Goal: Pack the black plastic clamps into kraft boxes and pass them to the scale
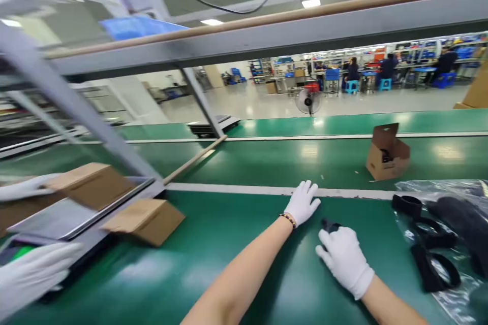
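Both my hands wear white gloves and rest on the green belt table. My left hand lies flat with its fingers spread, next to the white stripe, and holds nothing. My right hand is just to its right and nearer to me, with the fingers curled down over a small black part that sticks out past the fingertips. Black looped straps lie on a clear plastic bag right of my right hand.
An open cardboard box stands on the far belt. At the left, another person's white-gloved hands are at a metal tray, with flat cardboard boxes beside it. A slanted grey frame post rises there. People sit at benches far behind.
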Motion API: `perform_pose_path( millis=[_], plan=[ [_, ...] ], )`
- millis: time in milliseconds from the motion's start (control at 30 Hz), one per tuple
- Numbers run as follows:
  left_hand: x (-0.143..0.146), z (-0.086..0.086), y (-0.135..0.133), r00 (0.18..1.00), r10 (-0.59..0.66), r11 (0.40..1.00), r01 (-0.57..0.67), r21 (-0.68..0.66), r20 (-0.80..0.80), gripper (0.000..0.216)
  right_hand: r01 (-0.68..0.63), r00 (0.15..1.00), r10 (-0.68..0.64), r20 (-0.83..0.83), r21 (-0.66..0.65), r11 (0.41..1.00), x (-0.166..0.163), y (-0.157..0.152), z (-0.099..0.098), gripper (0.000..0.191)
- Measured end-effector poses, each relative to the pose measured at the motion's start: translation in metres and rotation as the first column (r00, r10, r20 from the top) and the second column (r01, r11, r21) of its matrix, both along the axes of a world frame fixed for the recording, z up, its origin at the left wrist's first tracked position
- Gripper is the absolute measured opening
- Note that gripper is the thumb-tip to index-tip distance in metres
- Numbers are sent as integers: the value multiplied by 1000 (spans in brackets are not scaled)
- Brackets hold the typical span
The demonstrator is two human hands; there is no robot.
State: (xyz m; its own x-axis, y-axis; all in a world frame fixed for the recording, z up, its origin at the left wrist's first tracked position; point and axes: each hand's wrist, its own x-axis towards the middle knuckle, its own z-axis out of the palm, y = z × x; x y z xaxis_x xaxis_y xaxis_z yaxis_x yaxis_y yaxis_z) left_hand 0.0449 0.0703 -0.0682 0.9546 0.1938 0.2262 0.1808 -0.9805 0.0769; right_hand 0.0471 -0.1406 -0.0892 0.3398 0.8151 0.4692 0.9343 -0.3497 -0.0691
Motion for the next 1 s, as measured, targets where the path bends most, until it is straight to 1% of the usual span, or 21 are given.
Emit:
perform_pose_path(
  millis=[67, 100, 167, 200, 267, 367, 400, 467, 500, 533, 600, 633, 700, 767, 867, 933, 1000],
  plan=[
    [37, 20, -7, 997, -69, 998, 69, 12, 21, 55, 3, 1000, -3, -19, 11, 1000, 1, 5, -6, 23],
    [56, 30, -14, 994, -105, 994, 104, 18, 24, 55, 16, 1000, -16, -27, 13, 1000, 3, 6, -9, 24],
    [94, 46, -35, 986, -168, 986, 168, 23, 2, 55, 44, 998, -43, -40, 16, 999, 6, 7, -11, 22],
    [113, 52, -48, 982, -190, 982, 190, 22, -22, 55, 52, 997, -51, -51, 19, 998, 8, 7, -11, 21],
    [148, 57, -75, 975, -204, 978, 206, 15, -83, 54, 57, 996, -55, -73, 27, 998, 11, 7, -11, 20],
    [193, 56, -104, 975, -148, 989, 151, 5, -166, 49, 59, 995, -52, -84, 73, 996, 14, 7, -10, 16],
    [205, 56, -109, 975, -116, 993, 119, 5, -187, 46, 58, 996, -50, -79, 97, 994, 15, 8, -10, 14],
    [221, 60, -110, 973, -67, 998, 70, 5, -220, 38, 64, 995, -52, -81, 146, 987, 18, 7, -9, 10],
    [224, 63, -107, 971, -56, 998, 58, 5, -233, 35, 74, 994, -60, -91, 170, 983, 20, 6, -7, 11],
    [223, 67, -102, 969, -52, 998, 55, 5, -243, 32, 87, 993, -68, -101, 198, 976, 23, 5, -6, 16],
    [209, 77, -88, 966, -60, 998, 64, 9, -251, 30, 109, 990, -81, -112, 274, 955, 27, 1, -2, 31],
    [195, 81, -79, 967, -68, 997, 73, 14, -247, 28, 116, 991, -87, -106, 321, 940, 28, 0, -1, 38],
    [154, 87, -62, 969, -87, 995, 95, 27, -230, 23, 104, 994, -87, -59, 424, 900, 28, -4, -1, 46],
    [99, 87, -48, 973, -99, 994, 108, 33, -209, 17, 58, 997, -73, 10, 507, 860, 25, -8, -3, 50],
    [7, 79, -38, 982, -81, 996, 87, 27, -173, 20, -64, 993, -3, 116, 570, 819, 18, -16, -2, 54],
    [-53, 68, -38, 988, -58, 998, 61, 13, -140, 22, -148, 982, 49, 182, 579, 802, 12, -22, 6, 55],
    [-105, 54, -42, 992, -51, 999, 50, -9, -117, 24, -190, 973, 71, 221, 583, 790, 3, -26, 22, 57]
  ],
)
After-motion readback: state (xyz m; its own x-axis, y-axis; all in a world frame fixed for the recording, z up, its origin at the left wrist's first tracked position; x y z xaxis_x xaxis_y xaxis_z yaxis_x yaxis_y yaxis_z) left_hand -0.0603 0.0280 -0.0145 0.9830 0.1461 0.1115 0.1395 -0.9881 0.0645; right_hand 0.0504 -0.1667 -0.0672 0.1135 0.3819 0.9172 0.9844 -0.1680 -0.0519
